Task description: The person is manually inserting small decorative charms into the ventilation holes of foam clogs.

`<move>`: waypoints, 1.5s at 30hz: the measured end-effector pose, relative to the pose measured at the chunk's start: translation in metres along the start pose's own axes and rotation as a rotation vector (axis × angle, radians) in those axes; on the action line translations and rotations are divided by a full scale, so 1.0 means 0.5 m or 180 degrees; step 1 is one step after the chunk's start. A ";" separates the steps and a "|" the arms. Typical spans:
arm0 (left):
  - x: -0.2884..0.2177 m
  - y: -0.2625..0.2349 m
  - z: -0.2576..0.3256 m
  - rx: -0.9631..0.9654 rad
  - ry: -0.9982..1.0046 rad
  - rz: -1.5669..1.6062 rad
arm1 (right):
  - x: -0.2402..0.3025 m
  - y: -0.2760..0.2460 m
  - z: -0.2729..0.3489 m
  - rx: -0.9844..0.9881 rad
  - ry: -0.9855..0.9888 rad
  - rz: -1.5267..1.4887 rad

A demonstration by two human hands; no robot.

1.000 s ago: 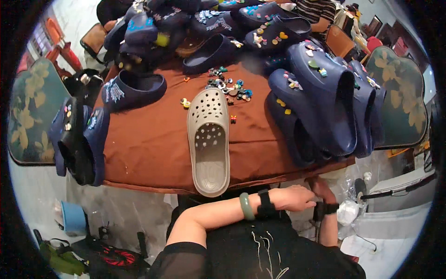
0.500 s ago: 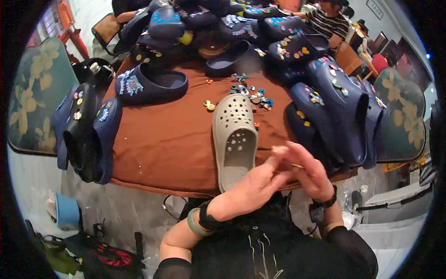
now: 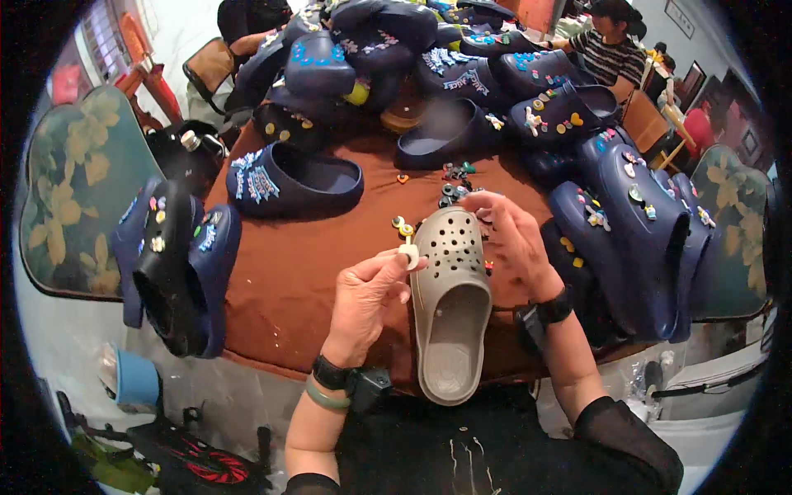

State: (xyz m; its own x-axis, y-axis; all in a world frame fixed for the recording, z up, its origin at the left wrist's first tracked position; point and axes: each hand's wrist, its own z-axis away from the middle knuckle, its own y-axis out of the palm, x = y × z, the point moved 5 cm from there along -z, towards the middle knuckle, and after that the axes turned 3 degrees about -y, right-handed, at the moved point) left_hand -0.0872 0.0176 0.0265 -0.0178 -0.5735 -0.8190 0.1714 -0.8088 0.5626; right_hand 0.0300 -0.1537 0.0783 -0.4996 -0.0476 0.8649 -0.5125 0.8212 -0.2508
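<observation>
While half a second ago the two hands met near the grey clog's heel, now they had parted: the right hand (image 3: 524, 246) was up beside the toe, fingers curved, its grip impossible to tell, and the left hand (image 3: 365, 289) was in on the other side, thumb and finger clamped on a small white piece (image 3: 411, 254)! The heel, partly covered before, stood fully in view.

Out wide, brown cloth covered the table (image 3: 285, 289), with a floral-backed chair (image 3: 74, 198) at the left and another floral chair (image 3: 730, 235) at the right. Across the far side a person in a striped top (image 3: 610, 56) sat by a great heap of dark blue clogs (image 3: 384, 29), and a blue bucket (image 3: 137, 380) stood low at the left.

And there, centre stage, lay the grey clog (image 3: 453, 301), at the table's near edge, toe pointing away: smooth, pale, open-backed, its upper dotted with round holes. Just beyond the toe sat a cluster of tiny charms (image 3: 450, 196), partly hidden by the right fingers.
</observation>
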 end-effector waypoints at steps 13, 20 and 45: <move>0.026 -0.026 -0.045 -0.0707 0.0307 -0.0448 | -0.206 -0.024 0.031 -0.1119 0.0084 -0.0826; 0.020 0.020 -0.060 -0.0506 0.0692 -0.2132 | -0.222 -0.022 0.033 -0.1021 0.0244 -0.0836; 0.032 0.000 -0.035 -0.0133 0.0631 -0.2565 | -0.216 -0.015 0.029 -0.0870 0.0392 -0.0636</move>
State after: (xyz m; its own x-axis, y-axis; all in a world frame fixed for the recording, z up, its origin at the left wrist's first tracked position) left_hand -0.0702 0.0107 0.0118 0.0224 0.2161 -0.9761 0.2168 -0.9542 -0.2063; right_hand 0.0779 -0.1631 -0.0197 -0.3119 -0.1673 0.9353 -0.3776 0.9251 0.0396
